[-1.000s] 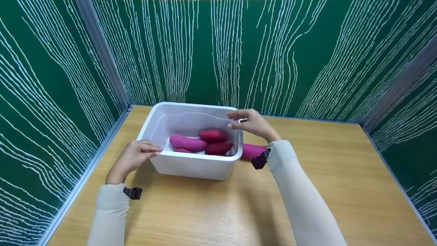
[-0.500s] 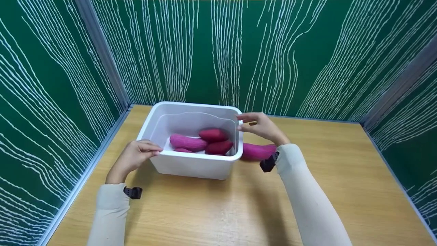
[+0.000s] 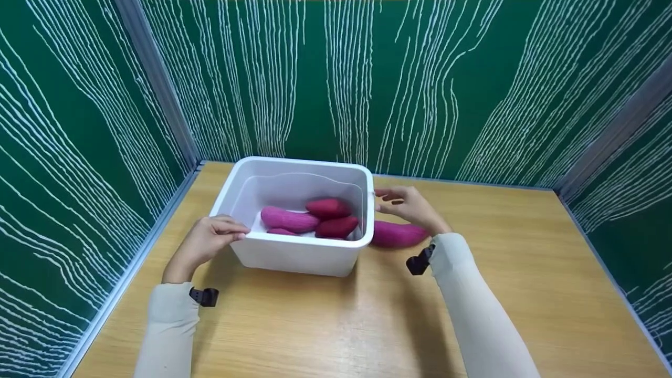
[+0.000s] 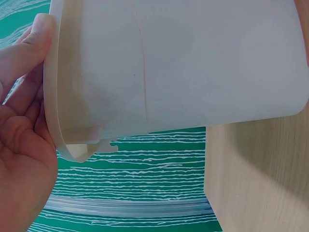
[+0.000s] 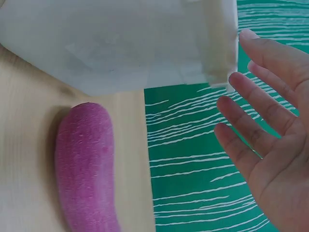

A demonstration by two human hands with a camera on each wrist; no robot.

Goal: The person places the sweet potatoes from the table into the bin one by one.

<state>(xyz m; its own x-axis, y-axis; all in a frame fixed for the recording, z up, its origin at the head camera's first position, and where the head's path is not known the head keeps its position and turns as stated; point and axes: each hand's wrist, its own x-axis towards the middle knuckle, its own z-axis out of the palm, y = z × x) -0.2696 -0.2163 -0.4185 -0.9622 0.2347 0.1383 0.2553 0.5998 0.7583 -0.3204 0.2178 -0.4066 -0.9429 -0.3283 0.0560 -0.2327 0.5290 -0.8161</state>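
Note:
A white plastic bin (image 3: 294, 254) stands on the table. Inside lie a long pink-purple root vegetable (image 3: 289, 219), two red ones (image 3: 328, 208) and part of another pink one (image 3: 281, 231); its near wall hides the rest. My left hand (image 3: 207, 239) holds the near left corner of the rim, thumb against it in the left wrist view. Just off the right side, my right hand (image 3: 407, 205) is held up with its fingers spread and nothing in it. Below it, a long, slightly curved purple root vegetable (image 5: 86, 164), like a sweet potato, lies on the table beside the bin.
The wooden table (image 3: 499, 273) extends to the right and front. Green panels with white wavy lines (image 3: 315, 79) enclose it at the back and sides, joined by grey metal posts (image 3: 157, 79). Each wrist carries a small black camera (image 3: 205, 297).
My right hand has moved from over the bin's right rim outward to the right and slightly toward me, uncovering more of the purple vegetable. The left hand and the bin have stayed put.

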